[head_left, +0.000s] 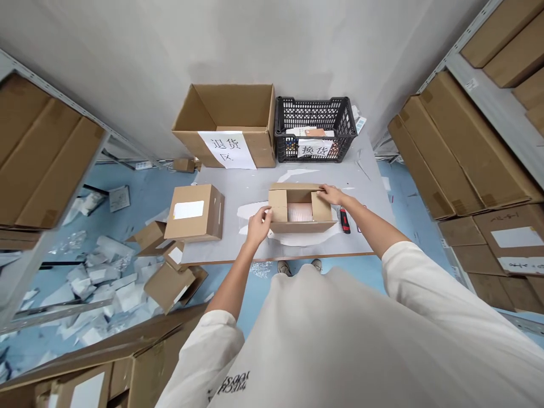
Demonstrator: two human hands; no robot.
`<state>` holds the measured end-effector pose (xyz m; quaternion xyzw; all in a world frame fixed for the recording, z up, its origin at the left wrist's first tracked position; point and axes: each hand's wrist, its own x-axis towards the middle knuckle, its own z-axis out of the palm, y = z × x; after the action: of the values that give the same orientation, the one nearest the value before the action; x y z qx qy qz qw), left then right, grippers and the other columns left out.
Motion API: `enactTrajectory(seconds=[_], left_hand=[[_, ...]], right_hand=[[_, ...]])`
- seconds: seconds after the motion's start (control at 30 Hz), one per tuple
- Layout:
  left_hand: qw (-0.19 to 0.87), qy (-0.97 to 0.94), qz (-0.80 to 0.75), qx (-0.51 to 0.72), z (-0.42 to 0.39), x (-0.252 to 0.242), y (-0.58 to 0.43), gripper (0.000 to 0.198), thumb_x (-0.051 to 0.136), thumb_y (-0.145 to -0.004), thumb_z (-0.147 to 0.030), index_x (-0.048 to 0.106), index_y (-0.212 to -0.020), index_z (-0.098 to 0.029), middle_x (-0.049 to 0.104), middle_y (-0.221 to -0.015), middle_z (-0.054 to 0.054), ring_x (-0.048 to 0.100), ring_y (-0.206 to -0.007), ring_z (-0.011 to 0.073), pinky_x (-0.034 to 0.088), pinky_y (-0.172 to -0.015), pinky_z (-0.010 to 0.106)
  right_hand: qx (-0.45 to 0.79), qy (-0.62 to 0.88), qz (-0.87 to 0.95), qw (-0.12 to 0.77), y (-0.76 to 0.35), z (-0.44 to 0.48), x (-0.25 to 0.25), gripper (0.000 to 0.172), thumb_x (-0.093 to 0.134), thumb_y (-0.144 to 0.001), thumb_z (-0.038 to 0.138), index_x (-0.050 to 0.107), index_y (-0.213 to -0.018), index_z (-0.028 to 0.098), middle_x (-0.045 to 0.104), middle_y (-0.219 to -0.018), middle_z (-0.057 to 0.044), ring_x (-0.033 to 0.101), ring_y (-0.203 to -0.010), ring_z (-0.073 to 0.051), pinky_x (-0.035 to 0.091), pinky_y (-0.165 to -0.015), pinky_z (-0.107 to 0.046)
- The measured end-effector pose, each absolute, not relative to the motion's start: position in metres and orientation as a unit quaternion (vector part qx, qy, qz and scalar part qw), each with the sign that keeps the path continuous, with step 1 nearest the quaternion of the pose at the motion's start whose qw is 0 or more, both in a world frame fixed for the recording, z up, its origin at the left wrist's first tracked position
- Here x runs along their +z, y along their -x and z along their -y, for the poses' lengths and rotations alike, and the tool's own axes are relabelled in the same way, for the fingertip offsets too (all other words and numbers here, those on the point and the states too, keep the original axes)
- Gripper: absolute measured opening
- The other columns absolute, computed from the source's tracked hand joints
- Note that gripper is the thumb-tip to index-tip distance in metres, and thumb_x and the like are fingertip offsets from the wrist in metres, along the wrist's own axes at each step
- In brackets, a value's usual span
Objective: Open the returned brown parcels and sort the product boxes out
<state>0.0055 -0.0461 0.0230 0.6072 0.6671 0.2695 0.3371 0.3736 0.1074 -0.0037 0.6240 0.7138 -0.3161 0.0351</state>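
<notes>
A small cardboard box (278, 205) sits on the table in front of me, its long flaps folded outward and its short end flaps lying partly over the opening. Something pale and pinkish, perhaps in clear wrap (300, 212), shows inside; its kind I cannot make out. My left hand (258, 225) grips the box at its left edge, fingers bent. At the opposite end, my right hand (331, 194) holds the right flap near the far corner. A red and black box cutter (344, 221) lies just right of the box.
Behind stand a large open carton (263, 148) with a paper sign and a black plastic crate (280, 136) holding packages. A closed cardboard box (215, 212) sits at the table's left. Shelves of cartons (463, 147) flank both sides. Paper scraps (102, 269) litter the floor at left.
</notes>
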Motion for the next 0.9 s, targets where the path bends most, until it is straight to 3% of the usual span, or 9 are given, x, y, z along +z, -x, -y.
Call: enactTrajectory(seconds=[0.1,0.23,0.3,0.37,0.43,0.5,0.73,0.9], left_hand=[[0.381,-0.653,-0.626,0.190,0.064,0.022,0.010,0.046,0.058,-0.105,-0.055,0.074,-0.138,-0.027,0.083,-0.093,0.002,0.079,-0.095,0.0262,0.058,-0.094,0.038],[0.320,-0.747,-0.580,0.067,0.077,0.009,0.008,0.044,0.073,-0.095,-0.035,0.073,-0.139,-0.028,0.084,-0.100,0.005,0.077,-0.106,0.0325,0.054,-0.108,0.048],[0.248,-0.782,-0.571,0.028,0.078,0.003,-0.002,0.052,0.074,-0.093,-0.028,0.070,-0.145,-0.027,0.082,-0.118,0.012,0.071,-0.124,0.0384,0.049,-0.115,0.055],[0.183,-0.812,-0.554,0.016,0.074,-0.001,-0.015,0.069,0.073,-0.090,-0.022,0.061,-0.158,-0.026,0.071,-0.148,0.020,0.059,-0.145,0.0423,0.042,-0.121,0.060],[0.149,-0.848,-0.509,0.004,0.067,-0.002,-0.027,0.086,0.072,-0.089,-0.016,0.048,-0.171,-0.027,0.052,-0.172,0.022,0.043,-0.162,0.0424,0.032,-0.129,0.063],[0.146,-0.882,-0.447,-0.024,0.058,-0.001,-0.034,0.096,0.069,-0.089,-0.014,0.036,-0.177,-0.030,0.038,-0.183,0.019,0.030,-0.171,0.0407,0.022,-0.135,0.066],[0.120,-0.892,-0.434,-0.030,0.057,0.013,-0.020,0.100,0.076,-0.090,-0.017,0.034,-0.180,-0.030,0.044,-0.180,0.019,0.023,-0.175,0.0410,0.005,-0.140,0.071],[0.088,-0.813,-0.575,0.038,0.076,0.018,0.010,0.114,0.091,-0.087,-0.042,0.029,-0.182,-0.028,0.039,-0.181,0.024,0.019,-0.174,0.0506,0.002,-0.136,0.079]], right_hand=[[-0.309,-0.625,-0.717,0.017,-0.372,-0.106,-0.010,0.076,0.056,-0.104,0.064,0.055,-0.164,0.018,0.063,-0.164,-0.022,0.053,-0.155,-0.044,0.041,-0.130,-0.059],[-0.296,-0.611,-0.735,-0.006,-0.365,-0.101,-0.017,0.077,0.065,-0.097,0.067,0.060,-0.157,0.017,0.062,-0.163,-0.022,0.053,-0.154,-0.044,0.040,-0.130,-0.059],[-0.278,-0.614,-0.739,-0.007,-0.358,-0.097,-0.019,0.085,0.066,-0.094,0.074,0.059,-0.156,0.016,0.058,-0.166,-0.024,0.049,-0.157,-0.046,0.036,-0.132,-0.062],[-0.256,-0.623,-0.739,-0.007,-0.349,-0.092,-0.021,0.097,0.066,-0.089,0.083,0.056,-0.157,0.014,0.053,-0.169,-0.026,0.040,-0.163,-0.048,0.029,-0.135,-0.066],[-0.236,-0.632,-0.738,-0.008,-0.340,-0.088,-0.022,0.108,0.066,-0.086,0.090,0.053,-0.160,0.013,0.050,-0.170,-0.029,0.032,-0.167,-0.051,0.020,-0.137,-0.071],[-0.222,-0.640,-0.736,-0.002,-0.332,-0.084,-0.022,0.115,0.063,-0.085,0.093,0.049,-0.163,0.010,0.047,-0.171,-0.032,0.029,-0.167,-0.053,0.014,-0.136,-0.074],[-0.218,-0.660,-0.719,-0.014,-0.323,-0.080,-0.027,0.125,0.062,-0.083,0.095,0.041,-0.170,0.008,0.040,-0.176,-0.034,0.027,-0.168,-0.053,0.004,-0.137,-0.077],[-0.213,-0.668,-0.713,-0.030,-0.322,-0.079,-0.033,0.126,0.063,-0.083,0.094,0.038,-0.172,0.008,0.039,-0.176,-0.034,0.027,-0.168,-0.054,0.003,-0.136,-0.079]])
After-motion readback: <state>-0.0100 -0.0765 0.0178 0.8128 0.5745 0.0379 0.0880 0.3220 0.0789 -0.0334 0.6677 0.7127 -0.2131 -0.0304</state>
